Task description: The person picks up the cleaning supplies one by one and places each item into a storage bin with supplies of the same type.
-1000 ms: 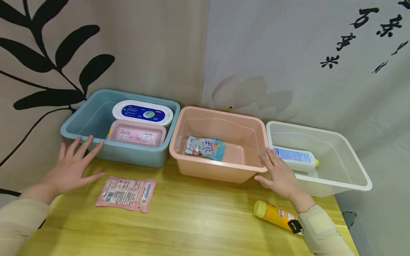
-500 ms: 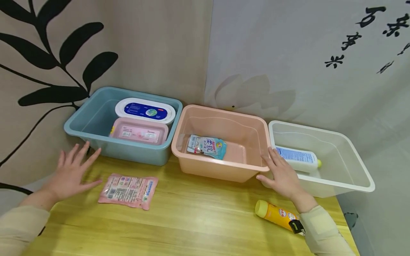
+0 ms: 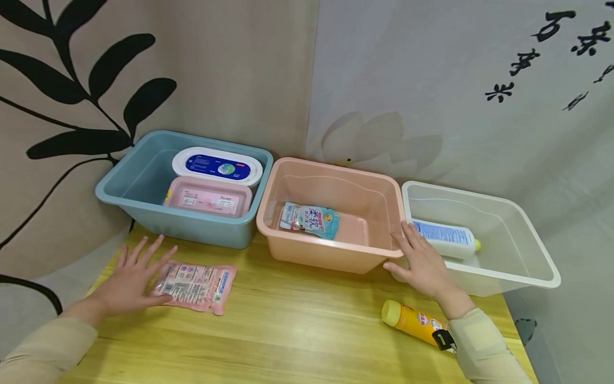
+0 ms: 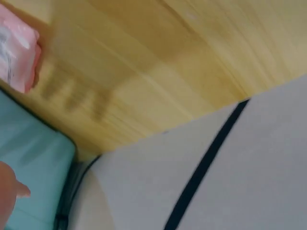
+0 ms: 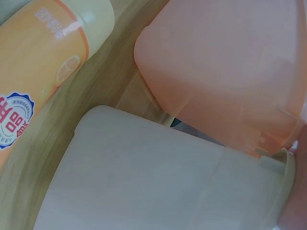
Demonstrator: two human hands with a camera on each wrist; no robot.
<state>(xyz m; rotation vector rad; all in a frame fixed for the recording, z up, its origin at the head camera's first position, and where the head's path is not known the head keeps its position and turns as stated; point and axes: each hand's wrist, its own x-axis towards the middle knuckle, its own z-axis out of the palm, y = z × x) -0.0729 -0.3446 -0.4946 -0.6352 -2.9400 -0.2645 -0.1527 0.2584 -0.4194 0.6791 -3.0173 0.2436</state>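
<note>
My left hand (image 3: 129, 285) is spread, its fingers above the left end of a pink packet of wipes (image 3: 201, 288) lying label up on the table. Finger shadows fall on the wood in the left wrist view, where the packet (image 4: 17, 52) shows at the edge. On the meeting rims of the peach bin (image 3: 321, 258) and the white bin (image 3: 503, 277), my right hand (image 3: 422, 266) rests with fingers extended. An orange bottle with a yellow cap (image 3: 412, 322) lies by the right forearm, partly hidden by the sleeve; the right wrist view shows this bottle (image 5: 43, 62) close up.
At left, a blue bin (image 3: 192, 229) holds a white-lidded tub (image 3: 217, 164) and a pink box (image 3: 208, 197). A small blue pouch (image 3: 309, 220) lies in the peach bin. A white bottle (image 3: 448, 242) lies in the white bin. Curtains (image 3: 240, 69) hang behind.
My left hand has moved right and nearer to me, from beside the blue bin to over the packet's left end. My right hand keeps its place on the rims.
</note>
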